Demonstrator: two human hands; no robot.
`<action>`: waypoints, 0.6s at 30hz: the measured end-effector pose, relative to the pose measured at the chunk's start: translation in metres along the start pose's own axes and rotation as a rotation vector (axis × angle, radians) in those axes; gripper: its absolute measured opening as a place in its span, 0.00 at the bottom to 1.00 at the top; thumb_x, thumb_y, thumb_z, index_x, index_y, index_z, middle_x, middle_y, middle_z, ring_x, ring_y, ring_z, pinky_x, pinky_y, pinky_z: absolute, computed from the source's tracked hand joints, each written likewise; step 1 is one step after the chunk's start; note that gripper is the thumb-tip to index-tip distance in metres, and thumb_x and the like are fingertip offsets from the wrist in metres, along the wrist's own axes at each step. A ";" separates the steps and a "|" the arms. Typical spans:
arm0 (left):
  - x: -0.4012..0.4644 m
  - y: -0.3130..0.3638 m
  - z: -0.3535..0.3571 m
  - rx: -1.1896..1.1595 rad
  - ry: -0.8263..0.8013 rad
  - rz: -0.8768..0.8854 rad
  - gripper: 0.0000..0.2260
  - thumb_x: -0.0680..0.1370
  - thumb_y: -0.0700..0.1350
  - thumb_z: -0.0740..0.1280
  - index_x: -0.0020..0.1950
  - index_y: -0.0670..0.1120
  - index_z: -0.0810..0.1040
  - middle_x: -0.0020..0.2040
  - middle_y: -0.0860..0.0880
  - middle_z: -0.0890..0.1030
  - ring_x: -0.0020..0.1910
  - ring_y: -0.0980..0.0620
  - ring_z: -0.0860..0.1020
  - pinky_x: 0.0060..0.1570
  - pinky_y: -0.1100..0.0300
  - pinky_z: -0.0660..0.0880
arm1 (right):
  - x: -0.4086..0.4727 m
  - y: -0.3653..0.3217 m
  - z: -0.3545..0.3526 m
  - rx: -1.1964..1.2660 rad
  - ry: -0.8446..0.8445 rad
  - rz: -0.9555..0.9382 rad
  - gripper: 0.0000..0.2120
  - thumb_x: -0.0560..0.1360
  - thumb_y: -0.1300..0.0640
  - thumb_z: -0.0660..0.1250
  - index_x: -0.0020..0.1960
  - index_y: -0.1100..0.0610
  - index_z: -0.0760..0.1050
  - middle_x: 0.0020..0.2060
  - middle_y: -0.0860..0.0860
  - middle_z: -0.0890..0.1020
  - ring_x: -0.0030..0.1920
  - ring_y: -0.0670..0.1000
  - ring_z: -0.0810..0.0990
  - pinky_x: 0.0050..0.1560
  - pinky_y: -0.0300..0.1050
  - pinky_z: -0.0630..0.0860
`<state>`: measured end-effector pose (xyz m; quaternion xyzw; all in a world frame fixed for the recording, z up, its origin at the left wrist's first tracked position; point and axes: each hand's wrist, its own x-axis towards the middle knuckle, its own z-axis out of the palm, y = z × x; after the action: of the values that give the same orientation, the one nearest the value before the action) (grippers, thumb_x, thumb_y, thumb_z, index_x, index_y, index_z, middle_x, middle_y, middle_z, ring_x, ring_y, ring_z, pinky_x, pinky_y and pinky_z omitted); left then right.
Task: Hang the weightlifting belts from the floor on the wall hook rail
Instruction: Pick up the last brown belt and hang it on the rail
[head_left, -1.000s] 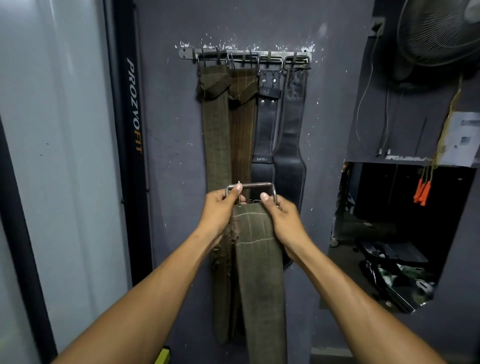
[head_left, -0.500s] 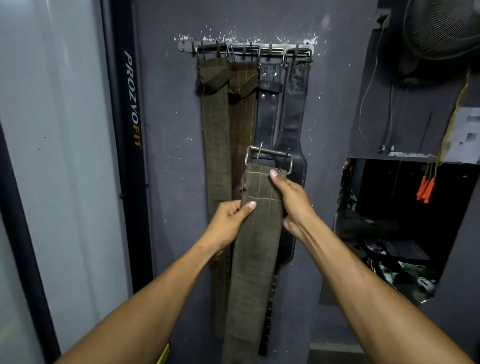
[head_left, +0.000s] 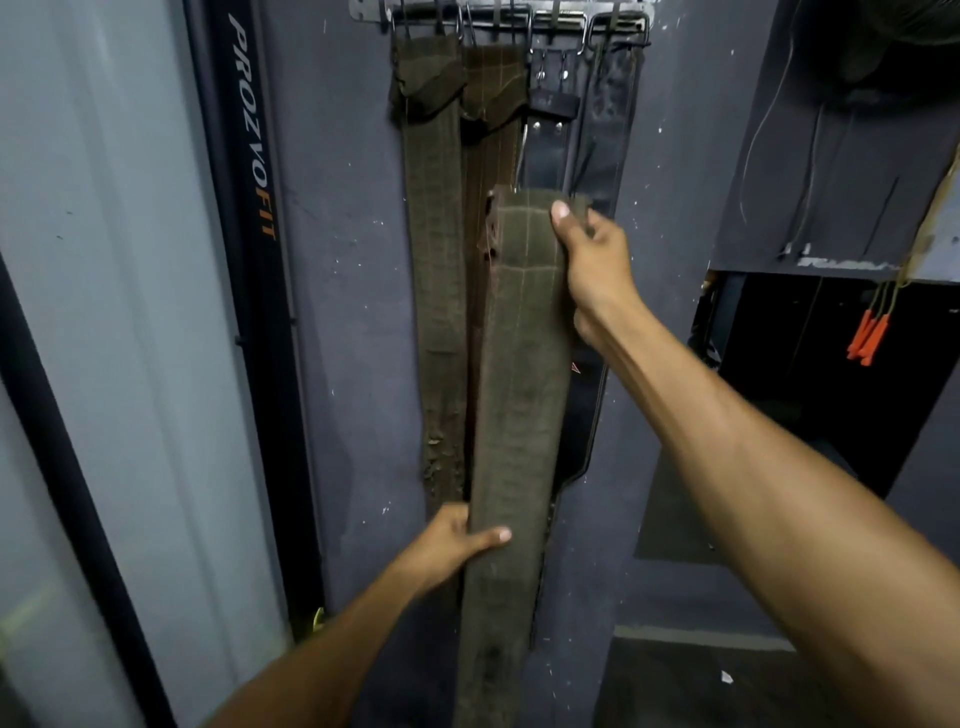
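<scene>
Olive canvas makes up the weightlifting belt (head_left: 524, 374) held up in front of the dark grey wall (head_left: 343, 260), its top end folded over and well below the hook rail (head_left: 519, 13) at the upper edge of the view. The right hand (head_left: 592, 260) pinches that top end, thumb on the front face and fingers curled behind. The left hand (head_left: 447, 545) grips the belt lower down on its left edge, thumb across the front. The belt's lower end runs out of view at the bottom.

Behind it, four belts hang from the rail: an olive belt (head_left: 434, 234) at the left, a brown belt (head_left: 491, 135) beside it, then two black leather belts (head_left: 582, 135). A black upright with "PROZVOFIT" lettering (head_left: 252, 130) stands left of the wall. Orange handles (head_left: 868, 335) dangle at far right.
</scene>
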<state>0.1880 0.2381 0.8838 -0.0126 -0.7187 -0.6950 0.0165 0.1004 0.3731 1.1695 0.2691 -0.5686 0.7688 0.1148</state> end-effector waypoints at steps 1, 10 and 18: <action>-0.003 -0.020 0.002 0.008 0.003 -0.044 0.15 0.78 0.37 0.72 0.64 0.34 0.80 0.59 0.39 0.85 0.59 0.45 0.84 0.56 0.56 0.81 | 0.005 -0.008 0.002 -0.001 -0.013 -0.034 0.09 0.84 0.56 0.65 0.53 0.57 0.82 0.46 0.54 0.89 0.47 0.51 0.89 0.54 0.51 0.85; 0.027 0.053 0.000 -0.041 0.016 0.167 0.09 0.78 0.39 0.72 0.57 0.40 0.84 0.55 0.42 0.86 0.52 0.49 0.85 0.52 0.58 0.81 | 0.018 -0.012 0.001 -0.044 -0.044 -0.060 0.09 0.84 0.56 0.65 0.56 0.60 0.82 0.48 0.56 0.89 0.49 0.52 0.88 0.57 0.54 0.84; 0.051 0.238 -0.019 -0.029 0.160 0.424 0.07 0.78 0.49 0.72 0.47 0.46 0.86 0.44 0.50 0.87 0.45 0.54 0.84 0.49 0.55 0.78 | 0.006 0.015 -0.008 -0.036 -0.068 0.013 0.08 0.83 0.53 0.66 0.54 0.53 0.82 0.47 0.52 0.89 0.49 0.51 0.88 0.50 0.49 0.84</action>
<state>0.1470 0.2265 1.1246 -0.1086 -0.6863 -0.6850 0.2191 0.0856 0.3752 1.1594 0.2895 -0.5875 0.7496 0.0952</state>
